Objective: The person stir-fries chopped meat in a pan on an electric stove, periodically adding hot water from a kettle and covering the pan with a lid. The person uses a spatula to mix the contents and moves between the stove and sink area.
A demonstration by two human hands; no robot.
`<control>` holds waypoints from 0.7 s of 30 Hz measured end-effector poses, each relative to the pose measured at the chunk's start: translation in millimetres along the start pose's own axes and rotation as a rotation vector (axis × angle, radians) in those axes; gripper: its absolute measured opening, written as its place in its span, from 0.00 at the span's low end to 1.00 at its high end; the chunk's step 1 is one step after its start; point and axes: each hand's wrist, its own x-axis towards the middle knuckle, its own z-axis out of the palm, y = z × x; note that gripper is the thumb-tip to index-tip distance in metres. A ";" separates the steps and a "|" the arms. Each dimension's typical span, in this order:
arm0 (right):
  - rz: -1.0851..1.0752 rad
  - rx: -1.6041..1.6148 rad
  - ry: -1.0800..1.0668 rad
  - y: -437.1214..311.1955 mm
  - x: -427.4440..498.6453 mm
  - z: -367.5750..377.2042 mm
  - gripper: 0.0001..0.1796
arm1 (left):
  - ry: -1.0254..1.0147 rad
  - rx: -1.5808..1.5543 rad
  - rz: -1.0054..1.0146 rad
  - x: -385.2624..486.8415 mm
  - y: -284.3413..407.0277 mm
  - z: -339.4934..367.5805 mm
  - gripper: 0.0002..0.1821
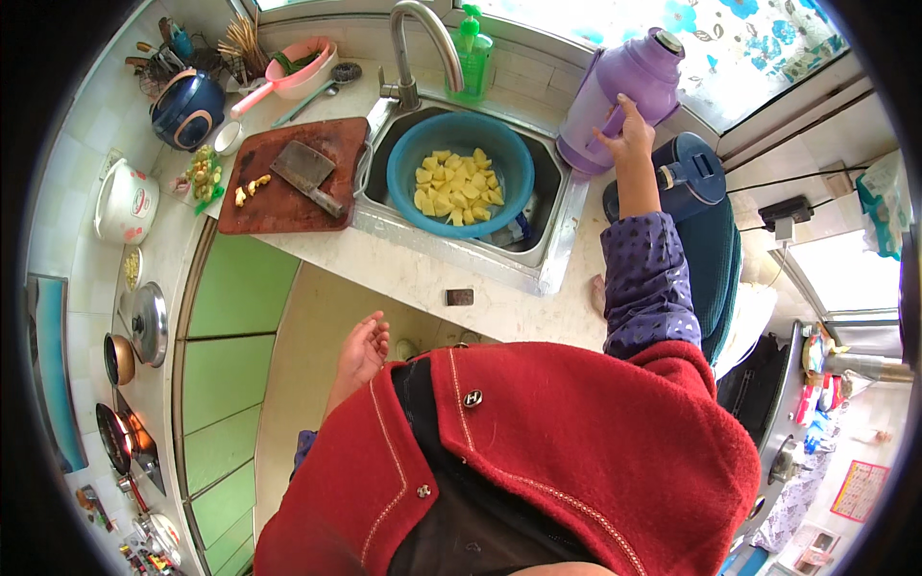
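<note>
My right hand (628,133) is at the handle of a purple thermos flask (618,93) standing on the counter behind the sink's right corner; the thumb and fingers look spread, and how firmly they hold cannot be made out. My left hand (366,348) hangs in front of the counter, fingers loosely curled, holding nothing. Between them, a blue plastic basin (400,194) with cut potato pieces (457,186) rests over the steel sink (551,248). Left of it, a cleaver (305,173) and small yellowish pieces (252,189) lie on a wooden cutting board (281,216).
A curved faucet (425,21) and a green pump bottle (472,61) stand behind the sink. A blue lidded container (695,173) is beside my right forearm. On the left counter are a white pot (128,201), a steel lid (150,324) and a pan (114,438) on the stove.
</note>
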 end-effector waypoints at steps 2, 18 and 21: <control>-0.026 0.012 0.045 11.4 -0.6 -4.8 0.12 | -0.002 -0.039 -0.001 -1.5 -2.1 -5.2 0.11; 0.090 -0.059 -0.119 -12.9 11.8 -3.1 0.08 | -0.019 -0.114 0.045 -0.3 -9.5 2.2 0.11; 0.084 -0.092 -0.079 -1.6 20.4 -11.2 0.07 | 0.006 -0.106 0.053 -2.0 -7.2 4.7 0.11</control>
